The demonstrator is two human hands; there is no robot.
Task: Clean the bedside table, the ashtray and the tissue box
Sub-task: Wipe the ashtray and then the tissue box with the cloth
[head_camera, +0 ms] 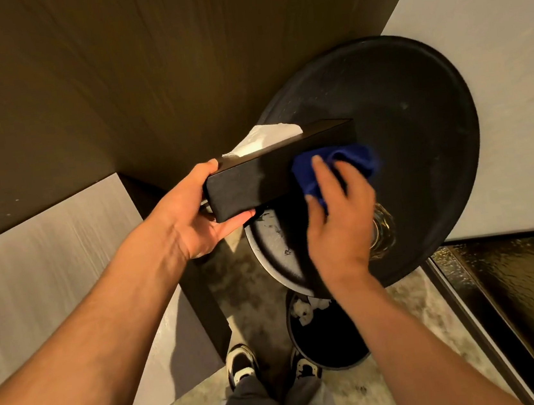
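Observation:
My left hand (pixel 193 218) grips the near end of a long black tissue box (pixel 265 175), held tipped on its side in the air with white tissue (pixel 264 137) sticking out of its far face. My right hand (pixel 338 217) presses a blue cloth (pixel 338 163) against the box's side near its right end. Under both lies the round black bedside table (pixel 419 136). A glass ashtray (pixel 383 231) shows partly behind my right hand, on the table's near edge.
A lower round shelf (pixel 274 248) with scuffed marks sits under the table top. A black waste bin (pixel 325 333) with crumpled paper stands on the floor by my shoes. The bed (pixel 49 279) is on the left, a dark wooden wall behind, a glass panel at right.

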